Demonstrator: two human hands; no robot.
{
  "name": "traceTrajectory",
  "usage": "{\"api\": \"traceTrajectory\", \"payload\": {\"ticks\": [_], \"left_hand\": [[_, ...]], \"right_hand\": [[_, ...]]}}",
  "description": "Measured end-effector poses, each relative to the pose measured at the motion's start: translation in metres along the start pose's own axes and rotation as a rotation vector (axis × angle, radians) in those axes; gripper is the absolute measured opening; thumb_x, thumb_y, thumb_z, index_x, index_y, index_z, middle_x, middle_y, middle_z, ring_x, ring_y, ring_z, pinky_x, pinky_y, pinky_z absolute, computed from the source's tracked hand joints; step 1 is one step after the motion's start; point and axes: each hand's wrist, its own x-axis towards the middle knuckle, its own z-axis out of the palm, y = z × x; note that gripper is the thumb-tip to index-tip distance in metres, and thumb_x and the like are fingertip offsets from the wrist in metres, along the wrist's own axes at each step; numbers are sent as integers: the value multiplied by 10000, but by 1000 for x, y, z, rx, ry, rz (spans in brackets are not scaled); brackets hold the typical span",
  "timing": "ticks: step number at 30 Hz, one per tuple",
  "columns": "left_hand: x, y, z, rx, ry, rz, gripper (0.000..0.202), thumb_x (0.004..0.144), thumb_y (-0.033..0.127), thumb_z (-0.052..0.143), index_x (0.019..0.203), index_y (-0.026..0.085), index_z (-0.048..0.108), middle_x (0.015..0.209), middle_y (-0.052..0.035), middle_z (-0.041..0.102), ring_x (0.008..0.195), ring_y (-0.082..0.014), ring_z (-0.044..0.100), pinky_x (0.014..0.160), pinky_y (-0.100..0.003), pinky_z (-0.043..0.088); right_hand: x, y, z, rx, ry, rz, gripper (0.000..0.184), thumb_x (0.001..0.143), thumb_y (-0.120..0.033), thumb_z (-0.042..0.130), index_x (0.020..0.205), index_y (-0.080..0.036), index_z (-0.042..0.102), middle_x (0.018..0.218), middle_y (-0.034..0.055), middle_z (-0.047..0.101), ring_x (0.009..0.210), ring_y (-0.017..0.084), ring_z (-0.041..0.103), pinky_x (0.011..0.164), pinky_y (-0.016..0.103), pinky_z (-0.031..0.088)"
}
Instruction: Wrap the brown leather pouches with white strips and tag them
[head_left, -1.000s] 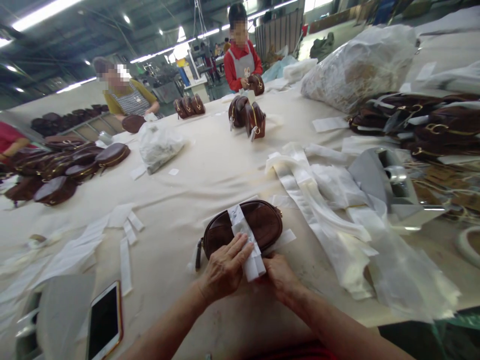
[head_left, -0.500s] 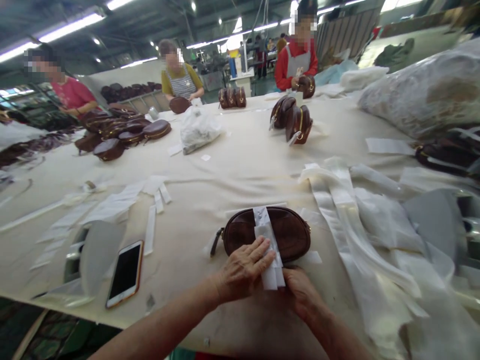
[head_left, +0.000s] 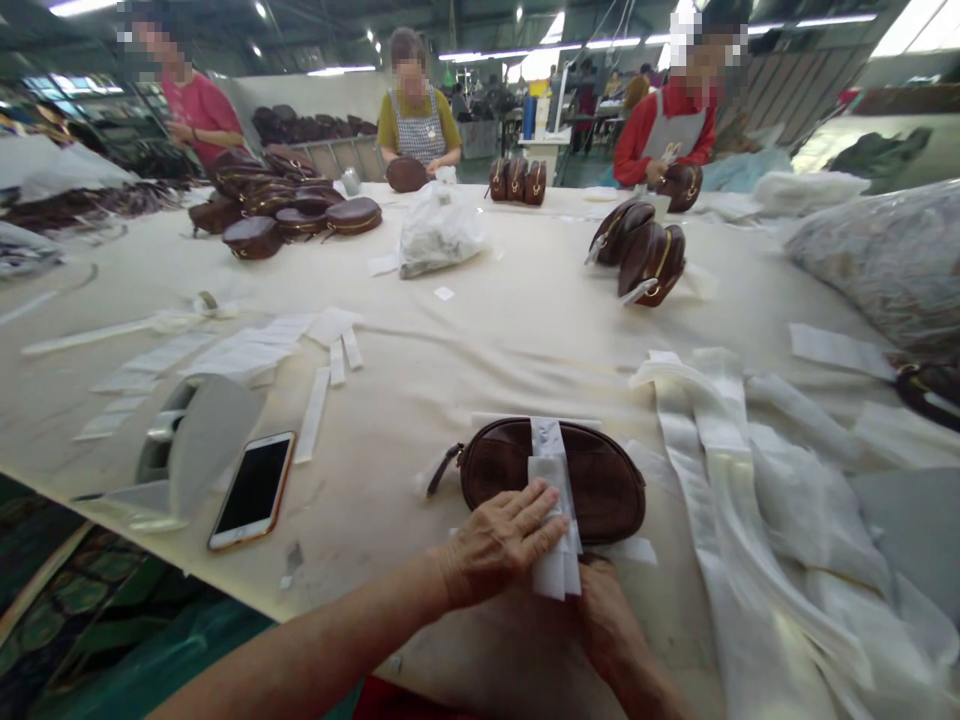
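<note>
A dark brown oval leather bag (head_left: pixel 607 485) lies in front of me, its zipper pull (head_left: pixel 444 468) sticking out on the left. Round its middle runs a white paper strip (head_left: pixel 547 438), with loose ends hanging over the near edge. My left hand (head_left: pixel 510 535) rests flat on the strip and bag, fingers stretched out. Close to the bag's near edge is my right hand (head_left: pixel 607 605); its fingers are hidden beneath the strip ends and the bag, so its grip does not show.
A phone (head_left: pixel 253 490) and a grey tape dispenser (head_left: pixel 214 440) are at left, near cut white strips (head_left: pixel 255 345). Long white wrapping sheets (head_left: pixel 731 500) cover the right side. Farther off are brown bags (head_left: pixel 649 255), a plastic bag (head_left: pixel 442 232) and several people at work.
The view has swung to the left, so the whole scene sits farther right. Both hands keep about the same places on the bag and strip.
</note>
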Motion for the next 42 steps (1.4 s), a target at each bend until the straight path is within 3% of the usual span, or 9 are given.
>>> {"api": "traceTrajectory", "payload": {"ticks": [7,9,12,14,17,27,31,36,42], "left_hand": [[-1,6,3,-8,101,-41,314,962,167,332,1176,103,552,1265,-156,565,1236,-284,487,923,-370,491],[-2,7,4,-14,119,-41,319,962,170,327,1177,100,552,1258,-160,569,1237,-286,485,921,-370,492],[-2,7,6,-21,154,-37,304,955,168,353,1173,95,552,1246,-164,576,1239,-297,480,912,-368,498],[-3,7,8,-24,163,-39,291,952,173,379,1173,91,550,1253,-167,571,1248,-300,469,916,-370,498],[-5,8,12,-23,160,-49,298,953,178,391,1195,74,530,1273,-181,552,1273,-295,439,939,-373,488],[-6,8,19,-33,214,-62,247,957,167,352,1023,64,568,1240,-169,581,1272,-253,446,966,-327,473],[-8,3,14,-60,132,-14,224,921,156,400,1057,61,551,1274,-178,553,1292,-274,417,981,-344,460],[-7,-1,4,-237,-31,-34,499,824,347,502,1213,36,471,1326,-202,498,1288,-309,419,960,-393,470],[-5,5,15,-93,127,-92,204,946,214,409,1027,125,574,1223,-134,601,1209,-258,518,868,-319,492]], "right_hand": [[-4,17,-22,-67,56,14,325,575,-470,708,561,-155,628,555,19,578,523,138,475,475,233,383],[-14,23,-35,-228,217,-197,321,668,-478,663,725,-163,685,670,35,637,601,165,550,539,251,454],[-23,21,-47,-571,426,-749,248,809,-394,588,927,-201,690,925,71,676,827,204,622,732,304,513],[-21,13,-47,-788,349,-1066,229,853,-314,572,1045,-224,661,1050,79,658,957,212,612,830,332,502],[-6,1,-42,-1024,221,-1307,308,878,-298,566,1172,-210,590,1066,87,656,984,211,606,849,345,494],[16,9,-46,-1230,266,-1448,247,911,-265,528,1117,-151,601,980,85,687,897,205,587,823,327,440],[20,13,-48,-1238,271,-1498,238,900,-167,526,1124,-134,599,989,91,689,891,207,573,826,329,432],[22,12,-48,-1232,258,-1525,238,896,-161,535,1125,-138,597,974,91,691,891,204,581,828,323,432],[23,14,-47,-1222,282,-1518,219,911,-197,528,1113,-141,589,952,85,690,872,192,578,813,317,436]]}}
